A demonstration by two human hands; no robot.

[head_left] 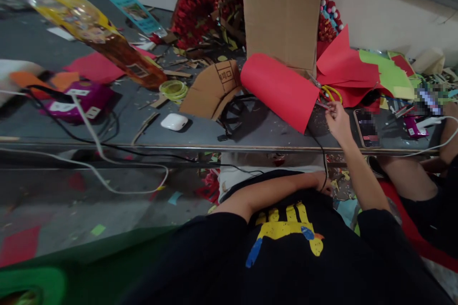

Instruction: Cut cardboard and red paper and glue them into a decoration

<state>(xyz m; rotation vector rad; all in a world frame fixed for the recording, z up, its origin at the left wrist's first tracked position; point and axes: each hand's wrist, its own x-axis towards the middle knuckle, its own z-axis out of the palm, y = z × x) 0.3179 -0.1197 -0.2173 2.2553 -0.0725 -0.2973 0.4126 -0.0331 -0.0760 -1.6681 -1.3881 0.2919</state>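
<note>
Your right hand [337, 121] pinches a thin strip [322, 104] beside the curled red sheet [281, 90] on the tabletop [205, 131] — fine handling, it seems; the next move calls for a steady pinch. Your left hand [324, 185] lies low by the black cable [325, 158] — its grip I cannot tell.

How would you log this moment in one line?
right hand: near yellow-handled metal scissors; left hand: at lap, by thin black cable; large red paper sheet: curled, beside right hand

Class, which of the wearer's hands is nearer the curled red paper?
Right hand: beside the right end of the curled red paper; the left hand is farther off, below the table edge.
</note>
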